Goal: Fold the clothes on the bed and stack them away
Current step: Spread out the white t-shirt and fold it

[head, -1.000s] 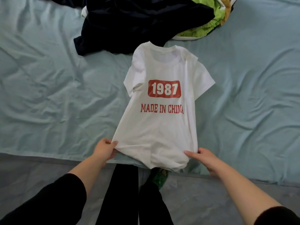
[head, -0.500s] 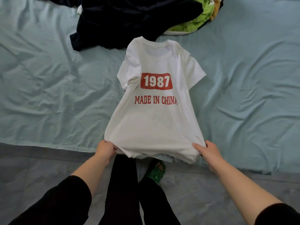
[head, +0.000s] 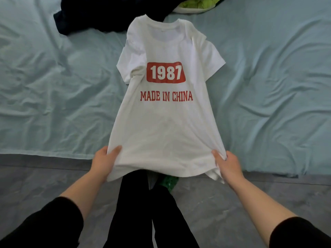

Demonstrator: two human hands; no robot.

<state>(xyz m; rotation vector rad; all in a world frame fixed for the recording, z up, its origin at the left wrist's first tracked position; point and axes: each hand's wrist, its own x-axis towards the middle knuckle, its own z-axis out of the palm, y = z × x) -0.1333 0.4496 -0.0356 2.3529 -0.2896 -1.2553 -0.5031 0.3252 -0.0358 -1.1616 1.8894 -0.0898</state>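
Note:
A white T-shirt (head: 166,126) with a red "1987 MADE IN CHINA" print lies face up on the pale blue bed sheet (head: 53,97), collar away from me. Its hem is lifted off the bed edge and hangs toward me. My left hand (head: 104,161) grips the hem's left corner, thumb on top. My right hand (head: 227,162) pinches the bunched right corner. The cloth is stretched between the two hands.
A pile of dark clothes (head: 100,13) lies past the collar, with a lime-green garment (head: 198,3) at the top edge. Grey floor (head: 44,183) runs along the bed's near edge. My dark trouser legs (head: 143,212) and a green shoe (head: 170,181) stand below the hem.
Both hands have pulled the hem toward me and spread it wider, so the shirt lies straighter. The view has shifted closer to the shirt.

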